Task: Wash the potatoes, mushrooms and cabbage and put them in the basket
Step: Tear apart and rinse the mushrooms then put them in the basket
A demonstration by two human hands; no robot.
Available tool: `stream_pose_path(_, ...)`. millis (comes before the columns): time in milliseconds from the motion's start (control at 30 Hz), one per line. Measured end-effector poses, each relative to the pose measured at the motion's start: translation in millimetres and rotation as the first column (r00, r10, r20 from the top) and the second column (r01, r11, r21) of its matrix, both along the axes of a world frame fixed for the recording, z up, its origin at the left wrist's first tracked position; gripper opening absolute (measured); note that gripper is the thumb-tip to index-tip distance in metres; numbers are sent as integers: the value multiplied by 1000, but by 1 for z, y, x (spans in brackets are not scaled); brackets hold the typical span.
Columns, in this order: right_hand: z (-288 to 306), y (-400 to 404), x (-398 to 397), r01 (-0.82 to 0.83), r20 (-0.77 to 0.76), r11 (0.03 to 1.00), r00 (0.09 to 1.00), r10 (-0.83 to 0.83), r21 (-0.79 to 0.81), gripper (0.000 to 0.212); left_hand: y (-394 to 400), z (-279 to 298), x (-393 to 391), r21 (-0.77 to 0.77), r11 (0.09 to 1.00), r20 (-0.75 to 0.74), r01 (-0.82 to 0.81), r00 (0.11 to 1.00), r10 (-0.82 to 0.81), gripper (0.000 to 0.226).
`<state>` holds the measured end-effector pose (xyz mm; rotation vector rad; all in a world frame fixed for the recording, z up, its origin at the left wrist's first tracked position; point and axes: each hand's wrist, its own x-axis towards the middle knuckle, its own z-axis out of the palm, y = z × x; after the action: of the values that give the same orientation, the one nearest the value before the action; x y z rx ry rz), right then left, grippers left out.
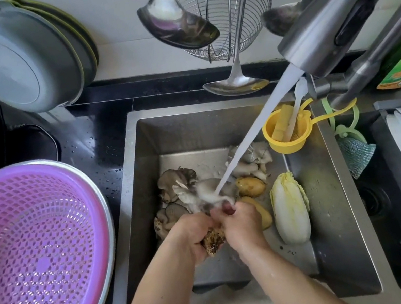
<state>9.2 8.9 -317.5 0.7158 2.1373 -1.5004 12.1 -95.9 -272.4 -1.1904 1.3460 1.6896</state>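
**Two hands on one wet mushroom cluster under the tap**

Both hands meet over the near middle of the sink (333, 182). Our left hand (195, 233) curls round the dirty brown base of a mushroom cluster (213, 240), and our right hand (238, 222) pinches its pale caps where the water stream (253, 137) from the faucet (333, 29) strikes. We judge this cluster soft, light and easily torn; wet, it is slippery too, so the firm stem base is the place to hold, with only gentle rubbing on the caps.

More mushrooms (173, 188) lie on the sink floor to the far left of the hands, and another clump (249, 162) sits beyond the stream. Two potatoes rest just right of the hands, one farther (250, 186) and one nearer (262, 214); they look hard, heavier and smooth, so a full wrap of the fingers should suit them. The cabbage (290, 208) lies lengthwise to the right, firm at the core with loose outer leaves, best taken round its middle. The purple basket (36, 247) waits on the desk at the left, holding none of them.

Splashing water blurs the caps by the fingertips, so we cannot tell exactly how the right fingers lie. The hands cover part of the nearer potato and some mushrooms.
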Motion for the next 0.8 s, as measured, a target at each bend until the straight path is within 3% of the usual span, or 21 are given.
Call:
stream_pose_path(67, -4, 9, -6, -86, -11, 984, 996, 89, 157, 9, -1, 0, 0, -28, 1000, 30, 7, 1000, -6, 12)
stream_pose_path(167, -8, 47, -24, 40, -6, 971, 999, -40, 236, 8, -7, -4, 5, -89, 996, 23, -4, 1000, 6, 28)
stream_pose_path(267, 4, 54, -25, 9, 58, 998, 998, -5, -59, 14, -9, -7, 11, -112, 987, -60, -111, 993, 105, 42)
stream_pose_path(367, 20, 29, -17, -25, 132, 944, 989, 72, -328, 5, -5, -3, 12, -18, 977, -116, -210, 972, 207, 43)
stream_pose_path(467, 29, 15, -21, 0, 100, 911, 994, 45, -411, 11, -4, 1, 9, 33, 955, -133, -296, 945, 298, 29)
stream_pose_path(600, 39, 7, -29, 22, 110, 877, 993, 36, -481, 13, -14, -4, 8, 19, 945, -142, -327, 935, 326, 28)
stream_pose_path(800, 46, -1, -40, 403, 437, 526, 897, -65, -749, 26, -21, 0, 10, 2, 943, -147, -332, 933, 328, 24)
